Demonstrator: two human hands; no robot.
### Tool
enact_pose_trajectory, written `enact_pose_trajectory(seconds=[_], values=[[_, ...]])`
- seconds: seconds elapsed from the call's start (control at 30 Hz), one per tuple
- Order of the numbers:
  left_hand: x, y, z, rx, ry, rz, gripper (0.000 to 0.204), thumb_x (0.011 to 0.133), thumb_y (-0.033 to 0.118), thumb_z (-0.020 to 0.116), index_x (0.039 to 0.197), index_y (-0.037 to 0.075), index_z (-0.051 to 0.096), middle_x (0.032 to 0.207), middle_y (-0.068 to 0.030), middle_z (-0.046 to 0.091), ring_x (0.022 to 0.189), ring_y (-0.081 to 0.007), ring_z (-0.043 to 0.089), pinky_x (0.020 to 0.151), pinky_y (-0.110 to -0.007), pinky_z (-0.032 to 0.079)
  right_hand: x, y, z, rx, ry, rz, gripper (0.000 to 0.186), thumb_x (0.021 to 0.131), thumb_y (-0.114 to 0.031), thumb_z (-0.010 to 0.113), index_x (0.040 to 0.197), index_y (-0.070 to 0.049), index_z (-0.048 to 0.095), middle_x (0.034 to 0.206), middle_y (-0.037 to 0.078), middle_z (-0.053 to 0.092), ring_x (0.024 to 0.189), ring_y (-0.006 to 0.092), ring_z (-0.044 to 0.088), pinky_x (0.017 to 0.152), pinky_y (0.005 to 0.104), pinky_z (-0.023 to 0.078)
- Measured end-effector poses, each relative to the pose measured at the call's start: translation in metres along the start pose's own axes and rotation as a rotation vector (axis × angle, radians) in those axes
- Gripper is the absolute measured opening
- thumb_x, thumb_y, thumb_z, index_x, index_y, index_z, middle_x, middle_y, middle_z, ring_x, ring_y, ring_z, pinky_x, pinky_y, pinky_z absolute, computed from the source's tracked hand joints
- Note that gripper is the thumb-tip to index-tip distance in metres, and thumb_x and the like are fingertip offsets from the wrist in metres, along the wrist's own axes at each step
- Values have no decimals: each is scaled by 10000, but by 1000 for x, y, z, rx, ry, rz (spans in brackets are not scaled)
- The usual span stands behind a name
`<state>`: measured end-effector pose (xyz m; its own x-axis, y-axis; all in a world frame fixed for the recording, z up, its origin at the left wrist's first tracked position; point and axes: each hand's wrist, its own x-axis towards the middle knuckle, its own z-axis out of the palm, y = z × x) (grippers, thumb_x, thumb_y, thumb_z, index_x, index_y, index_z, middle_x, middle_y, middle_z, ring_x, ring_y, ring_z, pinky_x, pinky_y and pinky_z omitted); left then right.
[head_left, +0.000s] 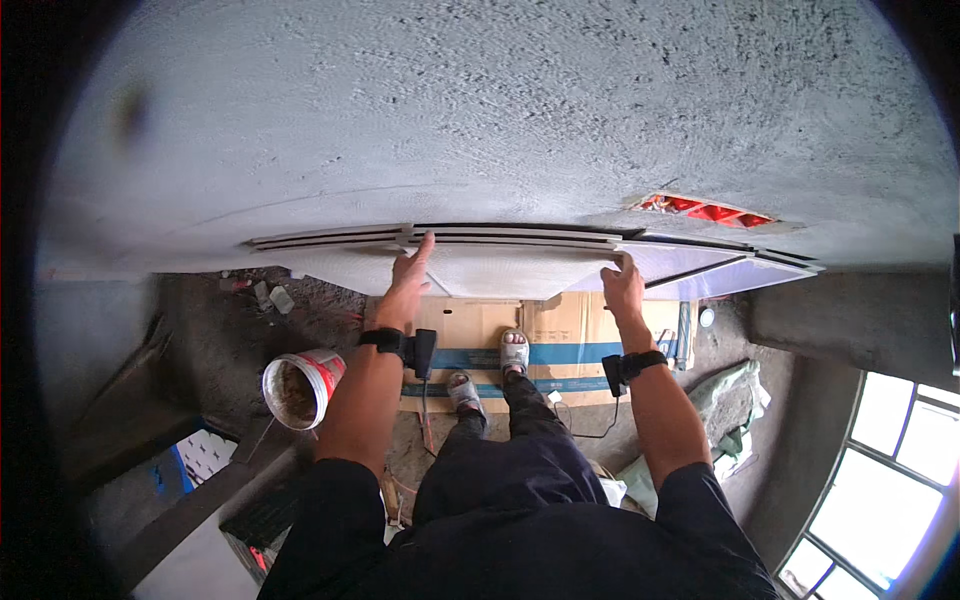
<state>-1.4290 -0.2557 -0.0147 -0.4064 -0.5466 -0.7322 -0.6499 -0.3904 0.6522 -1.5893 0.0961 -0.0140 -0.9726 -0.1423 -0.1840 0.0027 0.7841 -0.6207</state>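
Note:
Large white tiles (510,268) stand on edge in a layered stack, leaning against the grey wall. My left hand (406,283) grips the left part of the front tile, its fingers reaching up over the top edge and its thumb on the face. Toward the other end of that tile, my right hand (624,285) is curled over the top edge in the same way. Further tiles (740,274) lean beside it on the right, and more tile edges (325,240) show on the left. The gaps between the stacked tiles look dark and narrow.
Flattened cardboard (570,325) lies beneath my feet. A bucket (303,390) with greyish-brown material stands at left, near rubble (275,297). A crumpled sack (725,400) lies at right, before a window (880,480). Red boxes (705,211) are set in the rough wall (480,120).

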Motion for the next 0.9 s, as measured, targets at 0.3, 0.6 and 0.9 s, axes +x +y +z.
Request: enact_pose_trajectory(seconds=[0.3,0.6,0.9], values=[[11,-9,0,-41,-1,-20,1167,671,706,715,1415,-82,281,1432,-197,392,1275,-314,431,934,-476,468,4,7,2,11,-42,-17,508,759,-163,599,1228,21,534,1182,259,617,1068,373,626,938,416,470],[-1,-6,4,-112,1,-15,1148,685,694,713,1407,-88,284,1442,-202,378,1308,-329,393,1005,-502,415,3,11,0,-15,-38,-46,542,773,-209,598,1258,12,501,1188,257,615,1089,386,612,946,427,466],[4,-8,2,-92,-31,5,1074,740,685,669,1441,-24,273,1478,-147,345,1340,-326,361,1012,-489,423,1,6,-5,-51,-68,-57,519,797,-228,559,1260,-4,488,1191,233,618,1083,410,595,949,463,442]])
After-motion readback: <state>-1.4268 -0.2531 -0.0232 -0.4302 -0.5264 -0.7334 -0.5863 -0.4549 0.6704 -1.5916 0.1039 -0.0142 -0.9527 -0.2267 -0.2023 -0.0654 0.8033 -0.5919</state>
